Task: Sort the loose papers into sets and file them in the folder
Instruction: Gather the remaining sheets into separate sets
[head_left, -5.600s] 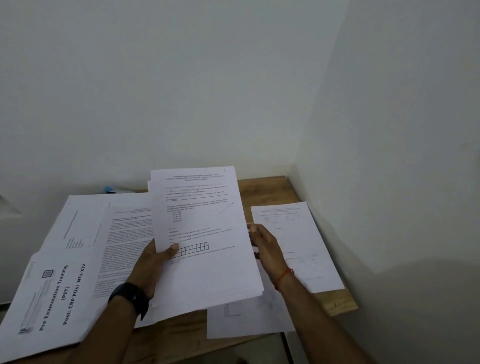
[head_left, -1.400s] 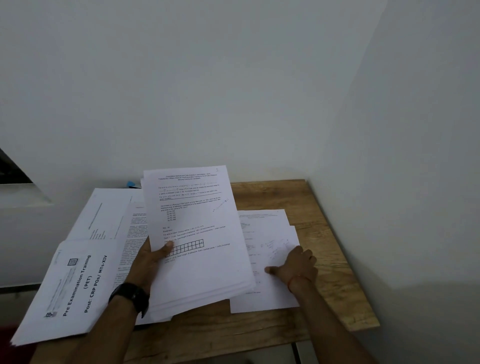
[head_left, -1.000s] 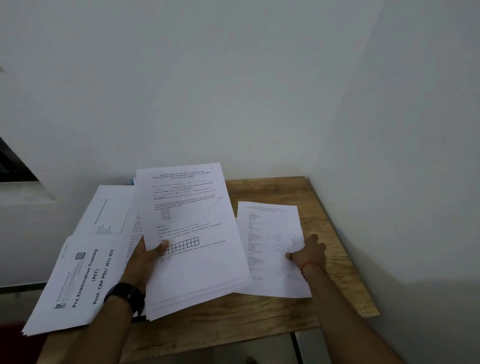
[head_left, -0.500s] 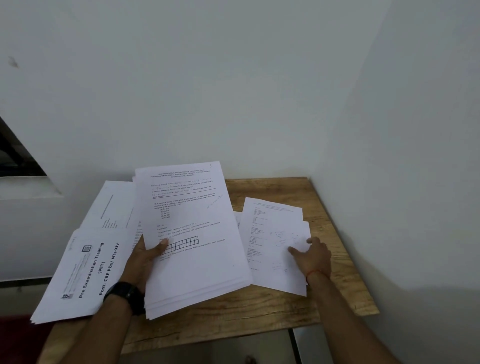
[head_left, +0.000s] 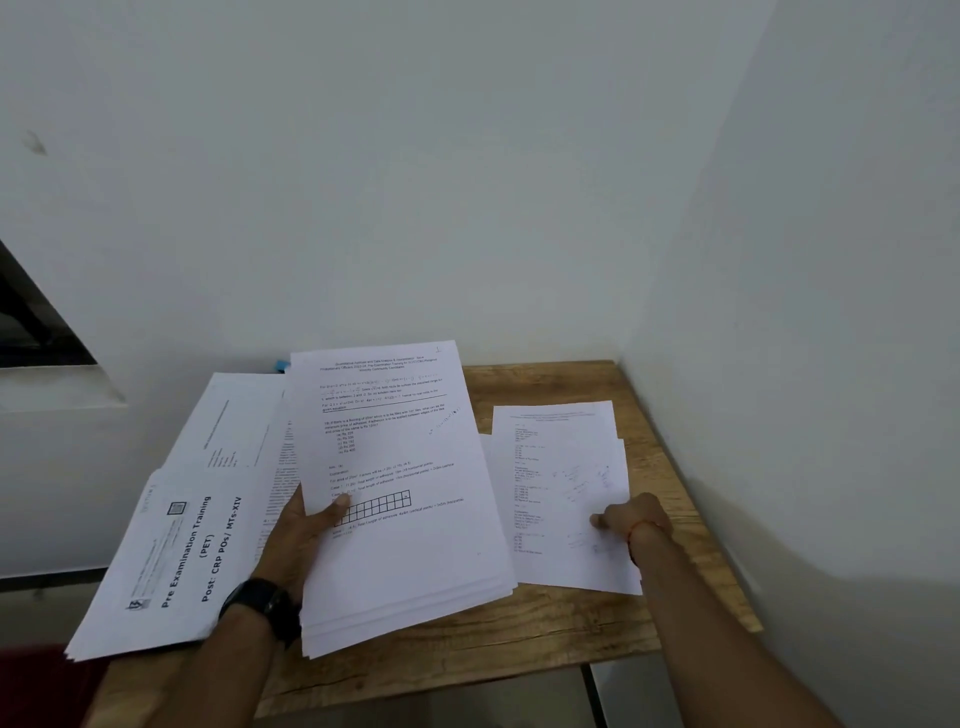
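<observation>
Risk: held stack (head_left: 405, 519) is fanned along its near edge and carried one-handed above the bench (head_left: 519, 639); we judge the lower sheets slip if the thumb eases.
Risk: right pile (head_left: 556, 467) has offset edges; a drag could skew it and mix the sets.
Left grip (head_left: 301, 540): grasping held stack, thumb on top.
Right grip (head_left: 631, 522): curled down on right pile; pinch or press, we cannot tell.
Left pile (head_left: 176, 556): bench left, untouched.
Folder: we spot none.
</observation>
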